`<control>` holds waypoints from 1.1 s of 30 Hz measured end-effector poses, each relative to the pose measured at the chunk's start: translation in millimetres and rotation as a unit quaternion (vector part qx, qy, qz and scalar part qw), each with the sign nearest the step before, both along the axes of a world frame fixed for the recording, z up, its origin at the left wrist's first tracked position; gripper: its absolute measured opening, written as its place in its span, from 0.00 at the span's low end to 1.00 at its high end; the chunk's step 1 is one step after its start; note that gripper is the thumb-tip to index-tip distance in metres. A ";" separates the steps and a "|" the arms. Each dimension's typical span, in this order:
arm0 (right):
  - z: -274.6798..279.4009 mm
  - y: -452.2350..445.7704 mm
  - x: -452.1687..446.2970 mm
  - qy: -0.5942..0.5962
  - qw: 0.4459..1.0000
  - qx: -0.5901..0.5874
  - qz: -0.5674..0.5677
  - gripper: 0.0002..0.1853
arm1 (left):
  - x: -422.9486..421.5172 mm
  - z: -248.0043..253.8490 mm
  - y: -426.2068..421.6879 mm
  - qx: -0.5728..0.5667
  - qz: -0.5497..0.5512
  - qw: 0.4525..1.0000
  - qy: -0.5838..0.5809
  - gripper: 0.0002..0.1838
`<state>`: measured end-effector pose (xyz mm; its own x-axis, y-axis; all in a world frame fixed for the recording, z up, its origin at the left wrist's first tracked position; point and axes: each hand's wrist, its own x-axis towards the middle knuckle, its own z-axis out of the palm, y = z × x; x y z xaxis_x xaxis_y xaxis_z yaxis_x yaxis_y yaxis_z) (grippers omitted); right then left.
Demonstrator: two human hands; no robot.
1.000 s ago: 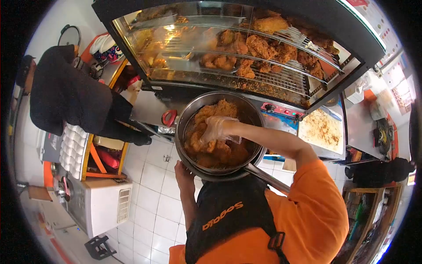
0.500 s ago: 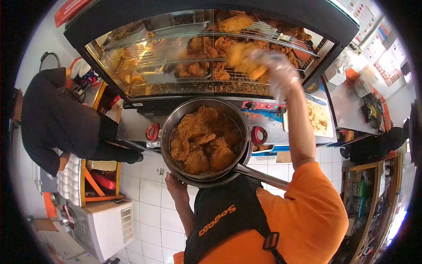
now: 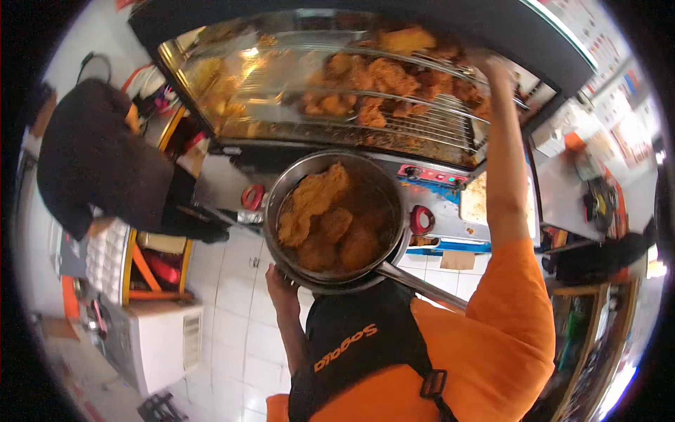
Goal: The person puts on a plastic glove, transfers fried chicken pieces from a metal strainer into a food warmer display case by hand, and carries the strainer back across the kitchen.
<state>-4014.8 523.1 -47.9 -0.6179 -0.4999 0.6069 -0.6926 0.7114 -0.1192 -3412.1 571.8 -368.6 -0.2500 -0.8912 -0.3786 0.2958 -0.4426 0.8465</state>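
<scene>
A metal strainer pan with a long handle, nested in a darker pot, holds several pieces of fried chicken. Beneath its left side, my left hand grips the rim or underside of the pot. My right arm reaches up into the glass display cabinet; my right hand is at its upper right shelf, blurred, with its fingers and anything in them hidden. More fried chicken lies on the cabinet's wire racks.
A person in dark clothes bends at the left beside stacked egg trays. A crumb-covered white tray lies right of the pan. Red-handled cookware sits behind the pan. A wooden shelf stands at the lower right.
My right hand has gone from the pan, with chicken in its glove, up to the cabinet's upper right shelf. Fewer pieces lie in the pan. My left hand stays beneath the pot.
</scene>
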 end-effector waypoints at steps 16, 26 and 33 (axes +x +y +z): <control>-218.9 -16.4 290.0 -0.397 0.666 0.512 0.370 0.39 | -1.6 5.3 -3.7 0.101 0.022 0.994 0.048 0.28; -219.4 -45.1 303.8 -0.428 0.710 0.256 0.497 0.38 | -3.6 8.2 -4.4 0.092 0.032 0.995 0.033 0.30; -198.1 -88.4 374.7 -0.184 0.634 0.546 0.515 0.32 | -4.2 10.4 -3.9 0.094 0.020 0.995 0.034 0.30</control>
